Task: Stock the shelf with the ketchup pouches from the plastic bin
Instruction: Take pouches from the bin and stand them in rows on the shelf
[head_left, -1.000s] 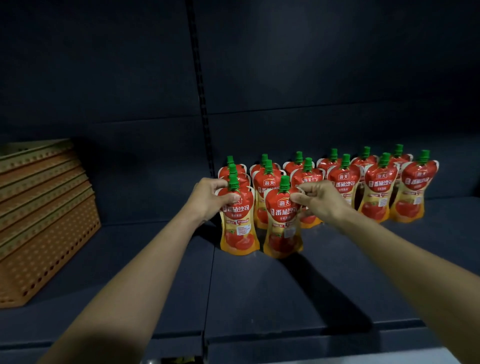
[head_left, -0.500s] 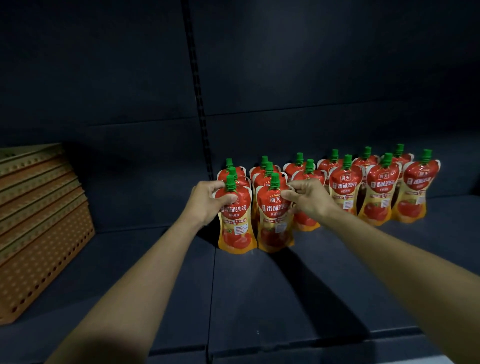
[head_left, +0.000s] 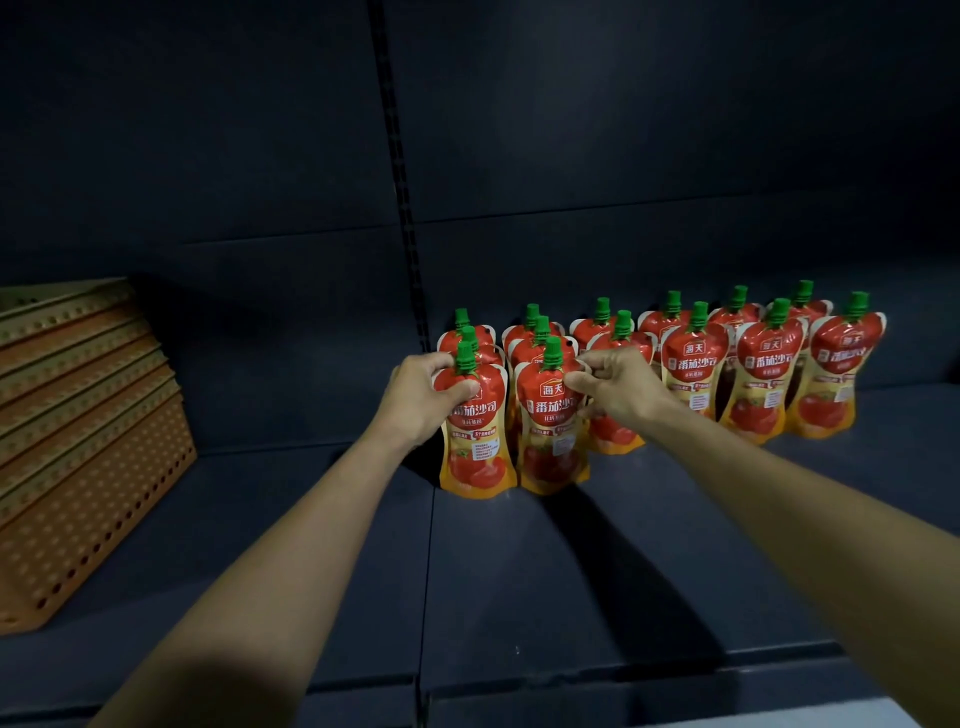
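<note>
Dark matte shelf deck (head_left: 519, 571): red-and-yellow soft ketchup pouches with green screw caps (head_left: 769, 384) stand upright in rows at its back right. Left front pouch (head_left: 475, 452) and right front pouch (head_left: 553, 447) stand touching in front. Left hand (head_left: 415, 400) grips the first at its shoulder; right hand (head_left: 618, 389) pinches the second's top corner. Risk: soft bases; a skewed release likely topples them, dominoing rows behind

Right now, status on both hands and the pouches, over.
Left hand holds front-left pouch, upright on shelf. Right hand pinches top edge of pouch beside it. Orange perforated panels far left, not in the way.
</note>
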